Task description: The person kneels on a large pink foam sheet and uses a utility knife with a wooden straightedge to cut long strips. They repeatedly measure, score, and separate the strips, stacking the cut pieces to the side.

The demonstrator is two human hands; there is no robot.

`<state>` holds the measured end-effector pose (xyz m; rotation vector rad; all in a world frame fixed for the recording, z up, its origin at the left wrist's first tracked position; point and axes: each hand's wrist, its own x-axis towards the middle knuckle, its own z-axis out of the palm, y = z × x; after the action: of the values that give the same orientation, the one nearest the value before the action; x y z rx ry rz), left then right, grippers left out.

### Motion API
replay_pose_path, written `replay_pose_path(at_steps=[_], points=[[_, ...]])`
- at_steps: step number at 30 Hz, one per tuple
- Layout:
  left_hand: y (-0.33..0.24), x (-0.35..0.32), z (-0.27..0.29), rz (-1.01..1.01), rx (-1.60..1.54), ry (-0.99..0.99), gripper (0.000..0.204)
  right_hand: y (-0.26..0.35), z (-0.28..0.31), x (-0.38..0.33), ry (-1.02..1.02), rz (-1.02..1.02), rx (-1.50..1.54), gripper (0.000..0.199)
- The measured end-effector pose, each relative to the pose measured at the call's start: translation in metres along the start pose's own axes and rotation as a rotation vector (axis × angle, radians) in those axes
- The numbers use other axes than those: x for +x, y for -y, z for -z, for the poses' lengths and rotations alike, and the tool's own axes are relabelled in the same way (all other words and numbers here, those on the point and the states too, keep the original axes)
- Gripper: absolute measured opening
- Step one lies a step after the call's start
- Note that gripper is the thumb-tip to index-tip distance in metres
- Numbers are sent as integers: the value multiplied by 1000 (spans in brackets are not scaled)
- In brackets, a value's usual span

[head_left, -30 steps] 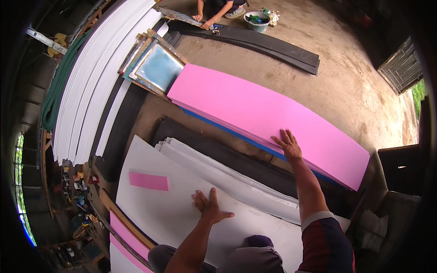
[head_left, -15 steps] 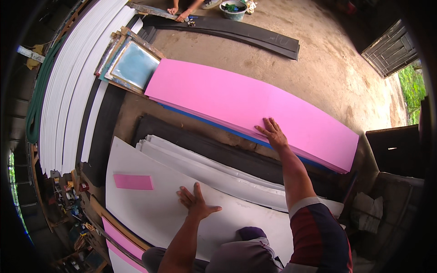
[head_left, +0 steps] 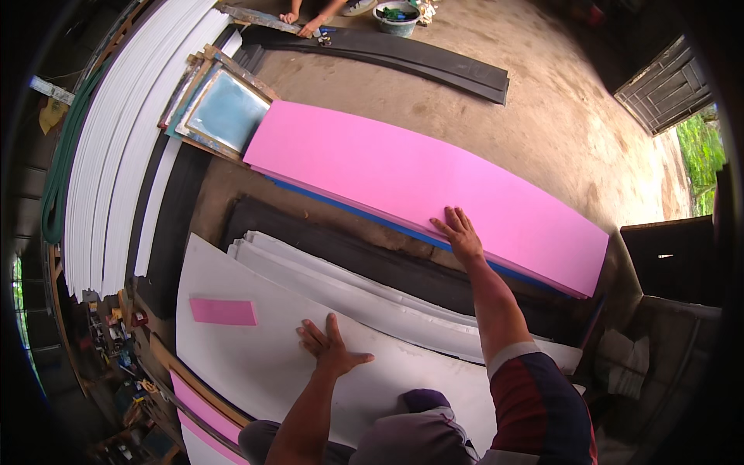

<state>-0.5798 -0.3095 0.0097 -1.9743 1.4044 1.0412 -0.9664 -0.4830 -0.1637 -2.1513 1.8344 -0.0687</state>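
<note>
My left hand [head_left: 332,349] lies with spread fingers on a large white sheet [head_left: 232,353] in front of me. To its left a small pink rectangular piece [head_left: 224,311] rests on that same sheet. Further off, my right hand [head_left: 463,235] reaches out, its fingertips on the near edge of a long stack of pink sheets [head_left: 387,174]. Its fingers are stretched out and grip nothing. Something blue [head_left: 349,208] shows along the underside of the pink stack. Between the two hands lie more white sheets [head_left: 372,291] and a dark strip of sheets [head_left: 325,244].
A framed screen with a blue panel [head_left: 226,112] adjoins the pink stack's left end. Tall white sheets [head_left: 116,147] line the left side. Dark sheets [head_left: 418,66] lie on the far floor, near another person's hands [head_left: 308,28] and a bucket [head_left: 397,22]. Cluttered small items [head_left: 116,349] sit lower left.
Both hands keep nearly the same places, the right one still on the pink stack's edge. The whole view has shifted very slightly.
</note>
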Motion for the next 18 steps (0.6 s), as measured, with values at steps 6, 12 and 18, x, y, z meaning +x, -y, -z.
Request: replay_pose_path(at_steps=[6, 12, 18], points=[[2, -1, -2, -8, 9, 3, 161, 3, 5, -2, 41, -31, 14, 61], [2, -3, 2, -40, -10, 42, 153, 19, 21, -6, 148, -89, -16, 77], [6, 1, -5, -102, -65, -32, 149, 97, 58, -2, 341, 183, -153, 69]])
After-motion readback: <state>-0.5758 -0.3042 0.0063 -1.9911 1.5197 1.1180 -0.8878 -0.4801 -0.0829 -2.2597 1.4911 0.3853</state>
